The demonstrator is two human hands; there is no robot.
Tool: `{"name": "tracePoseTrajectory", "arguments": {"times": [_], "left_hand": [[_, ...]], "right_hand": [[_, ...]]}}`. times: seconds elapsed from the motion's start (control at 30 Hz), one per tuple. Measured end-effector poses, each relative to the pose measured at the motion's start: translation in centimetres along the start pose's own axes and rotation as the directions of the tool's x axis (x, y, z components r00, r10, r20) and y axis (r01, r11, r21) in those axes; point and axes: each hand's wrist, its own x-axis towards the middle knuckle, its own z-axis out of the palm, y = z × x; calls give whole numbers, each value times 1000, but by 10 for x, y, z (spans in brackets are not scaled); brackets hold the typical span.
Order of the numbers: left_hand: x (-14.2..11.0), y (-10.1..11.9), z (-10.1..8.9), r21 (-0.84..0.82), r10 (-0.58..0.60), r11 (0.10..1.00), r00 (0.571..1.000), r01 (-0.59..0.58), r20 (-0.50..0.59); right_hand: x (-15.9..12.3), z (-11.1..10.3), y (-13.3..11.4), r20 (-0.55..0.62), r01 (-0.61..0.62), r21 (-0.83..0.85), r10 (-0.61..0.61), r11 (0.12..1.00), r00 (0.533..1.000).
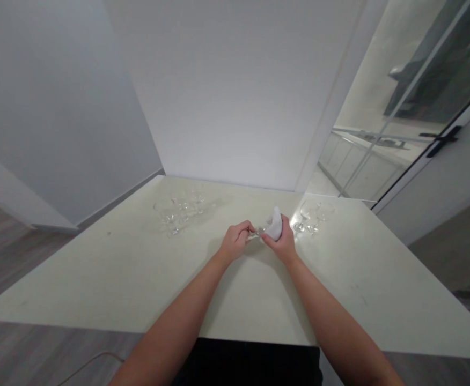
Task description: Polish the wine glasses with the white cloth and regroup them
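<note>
Over the middle of the table, my left hand (235,240) pinches the foot end of a stemmed glass (255,235), which is tilted on its side. My right hand (284,242) is closed around a white cloth (276,225) at the glass's bowl end. Cloth and fingers hide most of the bowl. Just beyond my right hand stand clear stemmed glasses (310,213), close together. Farther to the left is another group of clear stemmed glasses (174,217).
The pale table (98,273) reaches back to a white wall panel (235,107). At the right is a door with a black handle (444,140), beside glass panes. A thin cable (98,355) lies on the floor at lower left.
</note>
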Motion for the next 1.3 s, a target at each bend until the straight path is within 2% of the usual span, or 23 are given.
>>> {"name": "tracePoseTrajectory", "arguments": {"times": [0.07,0.17,0.27,0.33,0.47,0.57,0.67,0.8,0.93,1.07,1.13,1.2,1.3], "left_hand": [[0,-1,-1,-38,3,999,1000,-2,11],[0,-1,0,2,28,1000,999,-28,36],[-1,-1,0,103,68,992,995,-76,76],[-2,0,0,158,99,981,990,-113,97],[-2,-2,-1,153,117,980,989,-130,90],[0,-3,-2,-38,68,997,996,-66,51],[5,-3,-4,-241,-32,970,999,33,8],[8,-5,-8,-308,-132,945,989,108,-60],[8,-10,-10,-216,-120,970,992,111,-28],[9,-12,-14,-174,-140,977,988,125,-72],[9,-11,-17,-204,-161,969,981,137,-110],[10,-8,-20,-250,-185,956,976,152,-114],[10,-6,-23,-349,-230,917,971,194,-65]], "right_hand": [[0,-1,-2,10,32,-52,-31,998,999],[1,1,-2,-35,9,-53,-11,999,999],[3,5,3,-87,-96,71,102,993,991],[6,7,8,-101,-203,218,229,955,968],[14,6,16,-81,-404,440,483,802,872],[19,1,14,31,-512,559,600,653,799],[20,-3,5,251,-577,653,579,490,776],[19,-2,-2,344,-597,706,552,381,759],[16,3,3,381,-639,650,551,412,743],[12,6,11,394,-599,568,452,564,800],[10,5,14,443,-589,526,394,614,805],[8,3,16,489,-605,503,375,617,788],[7,0,15,535,-618,515,340,594,773]]}}
